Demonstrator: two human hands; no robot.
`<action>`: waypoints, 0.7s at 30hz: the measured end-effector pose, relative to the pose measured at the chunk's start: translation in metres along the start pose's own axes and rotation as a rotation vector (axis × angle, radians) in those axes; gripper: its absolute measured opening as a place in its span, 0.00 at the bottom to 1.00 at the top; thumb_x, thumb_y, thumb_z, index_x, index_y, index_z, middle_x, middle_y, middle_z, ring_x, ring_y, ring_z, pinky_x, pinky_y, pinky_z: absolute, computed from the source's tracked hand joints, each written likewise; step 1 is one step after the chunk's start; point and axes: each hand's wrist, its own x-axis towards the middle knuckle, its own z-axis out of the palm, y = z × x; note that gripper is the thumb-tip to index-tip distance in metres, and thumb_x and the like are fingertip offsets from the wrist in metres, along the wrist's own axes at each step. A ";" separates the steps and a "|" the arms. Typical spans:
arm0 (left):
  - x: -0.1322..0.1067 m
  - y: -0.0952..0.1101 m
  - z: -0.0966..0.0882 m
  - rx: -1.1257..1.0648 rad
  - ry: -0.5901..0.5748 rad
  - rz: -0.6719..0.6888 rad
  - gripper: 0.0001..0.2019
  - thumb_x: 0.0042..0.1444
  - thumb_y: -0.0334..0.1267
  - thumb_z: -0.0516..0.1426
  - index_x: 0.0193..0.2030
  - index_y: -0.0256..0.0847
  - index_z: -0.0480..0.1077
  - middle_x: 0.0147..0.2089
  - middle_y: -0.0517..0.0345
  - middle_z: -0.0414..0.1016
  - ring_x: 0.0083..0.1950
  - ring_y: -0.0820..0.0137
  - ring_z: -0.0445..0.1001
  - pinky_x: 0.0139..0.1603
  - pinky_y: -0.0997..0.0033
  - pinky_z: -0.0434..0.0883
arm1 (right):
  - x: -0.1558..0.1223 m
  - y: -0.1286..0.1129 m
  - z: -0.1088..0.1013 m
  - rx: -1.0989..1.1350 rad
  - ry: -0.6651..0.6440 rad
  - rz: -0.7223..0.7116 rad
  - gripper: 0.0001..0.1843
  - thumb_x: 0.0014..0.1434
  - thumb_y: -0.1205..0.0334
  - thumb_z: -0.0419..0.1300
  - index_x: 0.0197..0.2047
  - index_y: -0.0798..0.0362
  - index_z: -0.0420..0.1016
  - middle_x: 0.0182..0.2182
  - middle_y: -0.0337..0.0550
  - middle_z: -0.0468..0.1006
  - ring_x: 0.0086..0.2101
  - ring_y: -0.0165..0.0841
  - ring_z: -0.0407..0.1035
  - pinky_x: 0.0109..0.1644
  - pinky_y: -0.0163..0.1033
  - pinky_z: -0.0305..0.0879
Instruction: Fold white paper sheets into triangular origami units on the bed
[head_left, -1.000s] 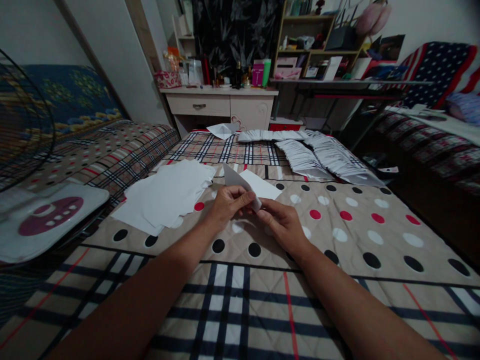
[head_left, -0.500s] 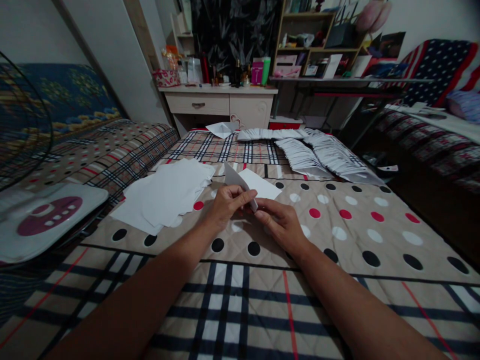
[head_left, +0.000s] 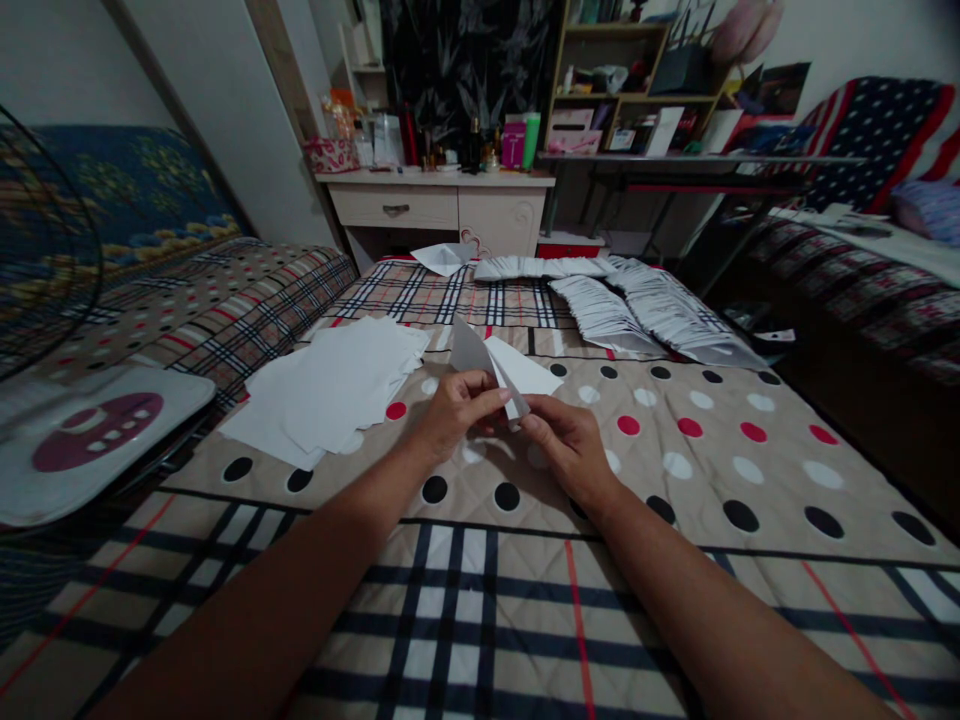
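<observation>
A folded sheet of white paper (head_left: 471, 350) is held up between my two hands above the bed. My left hand (head_left: 459, 408) pinches it from the left, thumb laid across its lower part. At its lower right corner, my right hand (head_left: 566, 440) grips with thumb and forefinger. The fold stands partly spread, with a narrow flap near the fingertips. Just behind lies another white paper piece (head_left: 525, 368), flat on the cover and partly hidden. To the left is a loose pile of white sheets (head_left: 341, 385).
Rows of folded white papers (head_left: 600, 310) lie at the far right of the bed, near another row (head_left: 540, 268). One folded paper (head_left: 444, 258) sits at the far edge. A white and purple appliance (head_left: 112, 435) is at left. A dresser (head_left: 435, 205) stands beyond.
The folded paper has spread apart near its lower corner, showing an inner flap. My right hand has shifted slightly to the right; my left hand is almost where it was.
</observation>
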 end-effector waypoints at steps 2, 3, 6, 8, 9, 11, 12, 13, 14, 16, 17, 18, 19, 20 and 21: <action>0.000 -0.001 0.001 0.014 0.001 0.001 0.15 0.47 0.46 0.64 0.30 0.34 0.73 0.25 0.58 0.74 0.23 0.76 0.70 0.22 0.79 0.66 | -0.001 0.000 0.000 -0.037 0.019 0.017 0.13 0.64 0.55 0.57 0.43 0.51 0.80 0.34 0.40 0.82 0.34 0.33 0.74 0.40 0.36 0.66; 0.000 -0.002 0.001 0.020 0.000 0.006 0.14 0.47 0.46 0.64 0.30 0.34 0.73 0.24 0.58 0.74 0.22 0.76 0.69 0.22 0.79 0.65 | -0.001 0.001 0.000 -0.059 0.039 0.031 0.13 0.64 0.55 0.57 0.40 0.52 0.80 0.31 0.39 0.80 0.32 0.32 0.73 0.38 0.35 0.66; 0.002 -0.002 0.001 -0.007 -0.004 0.035 0.12 0.45 0.42 0.64 0.30 0.34 0.75 0.26 0.58 0.75 0.24 0.76 0.70 0.25 0.78 0.68 | -0.001 0.006 -0.001 -0.077 0.213 0.102 0.15 0.63 0.54 0.58 0.30 0.53 0.78 0.24 0.37 0.75 0.27 0.29 0.68 0.31 0.34 0.63; 0.005 0.001 -0.003 -0.078 0.023 0.040 0.11 0.43 0.40 0.65 0.31 0.34 0.75 0.28 0.57 0.76 0.27 0.73 0.73 0.28 0.76 0.71 | 0.001 0.011 -0.005 -0.018 0.409 0.172 0.15 0.60 0.53 0.60 0.28 0.54 0.77 0.23 0.37 0.73 0.25 0.29 0.66 0.28 0.33 0.63; 0.008 0.004 -0.008 -0.124 0.057 0.041 0.11 0.42 0.39 0.64 0.31 0.34 0.75 0.29 0.56 0.76 0.29 0.72 0.73 0.29 0.74 0.73 | 0.003 0.014 -0.007 0.028 0.509 0.214 0.15 0.59 0.53 0.60 0.27 0.54 0.76 0.23 0.36 0.72 0.24 0.28 0.66 0.27 0.33 0.63; 0.014 0.010 -0.021 -0.213 0.170 0.075 0.11 0.41 0.38 0.64 0.31 0.35 0.72 0.30 0.57 0.76 0.30 0.71 0.74 0.29 0.71 0.75 | 0.006 0.020 -0.013 0.133 0.690 0.289 0.14 0.56 0.53 0.63 0.26 0.54 0.75 0.23 0.36 0.72 0.22 0.27 0.65 0.25 0.32 0.64; 0.017 0.013 -0.029 -0.251 0.252 0.118 0.10 0.40 0.37 0.63 0.30 0.36 0.70 0.30 0.58 0.75 0.30 0.71 0.73 0.29 0.71 0.75 | 0.008 0.023 -0.016 0.205 0.779 0.319 0.13 0.54 0.54 0.64 0.25 0.54 0.74 0.22 0.35 0.72 0.21 0.26 0.63 0.23 0.31 0.64; 0.021 0.016 -0.039 -0.280 0.342 0.181 0.10 0.40 0.37 0.63 0.27 0.37 0.68 0.29 0.61 0.73 0.29 0.73 0.72 0.30 0.71 0.76 | 0.010 0.025 -0.018 0.269 0.842 0.346 0.12 0.52 0.55 0.65 0.25 0.54 0.73 0.22 0.34 0.71 0.20 0.25 0.63 0.21 0.30 0.63; 0.024 0.018 -0.049 -0.308 0.451 0.255 0.11 0.39 0.36 0.62 0.25 0.37 0.63 0.27 0.63 0.70 0.28 0.74 0.71 0.31 0.71 0.76 | 0.011 0.026 -0.020 0.314 0.893 0.361 0.11 0.50 0.56 0.66 0.25 0.54 0.73 0.21 0.34 0.71 0.19 0.24 0.62 0.20 0.29 0.62; 0.028 0.018 -0.068 -0.337 0.674 0.388 0.13 0.40 0.36 0.61 0.24 0.39 0.59 0.26 0.66 0.67 0.29 0.75 0.72 0.34 0.70 0.77 | 0.013 0.027 -0.022 0.367 0.931 0.372 0.11 0.48 0.57 0.66 0.25 0.54 0.72 0.21 0.33 0.71 0.18 0.23 0.61 0.19 0.28 0.62; 0.030 0.017 -0.075 -0.337 0.779 0.437 0.12 0.41 0.37 0.61 0.25 0.39 0.59 0.26 0.66 0.67 0.31 0.74 0.74 0.36 0.70 0.77 | 0.014 0.026 -0.022 0.378 0.932 0.369 0.10 0.47 0.57 0.67 0.24 0.54 0.72 0.20 0.33 0.70 0.18 0.23 0.61 0.18 0.28 0.62; 0.031 0.015 -0.080 -0.330 0.864 0.469 0.11 0.43 0.38 0.61 0.27 0.39 0.60 0.28 0.64 0.68 0.33 0.73 0.75 0.37 0.71 0.76 | 0.014 0.025 -0.022 0.385 0.928 0.366 0.11 0.47 0.58 0.67 0.24 0.54 0.72 0.20 0.32 0.70 0.18 0.23 0.61 0.18 0.27 0.61; 0.031 0.012 -0.083 -0.326 0.927 0.482 0.11 0.45 0.39 0.61 0.28 0.39 0.61 0.30 0.63 0.70 0.35 0.71 0.77 0.38 0.71 0.76 | 0.014 0.025 -0.021 0.387 0.924 0.365 0.11 0.47 0.58 0.67 0.24 0.54 0.72 0.20 0.32 0.70 0.18 0.23 0.61 0.17 0.27 0.61; 0.032 0.008 -0.084 -0.327 0.965 0.483 0.11 0.46 0.40 0.61 0.30 0.39 0.63 0.32 0.61 0.71 0.38 0.69 0.78 0.38 0.71 0.75 | 0.015 0.024 -0.021 0.386 0.921 0.364 0.11 0.47 0.58 0.67 0.23 0.55 0.72 0.20 0.33 0.70 0.18 0.23 0.61 0.17 0.27 0.61; 0.032 0.005 -0.083 -0.334 0.983 0.473 0.11 0.47 0.41 0.61 0.32 0.39 0.63 0.34 0.59 0.72 0.40 0.68 0.79 0.38 0.71 0.75 | 0.015 0.023 -0.020 0.379 0.921 0.367 0.11 0.47 0.58 0.67 0.24 0.55 0.72 0.19 0.33 0.70 0.18 0.23 0.62 0.16 0.27 0.61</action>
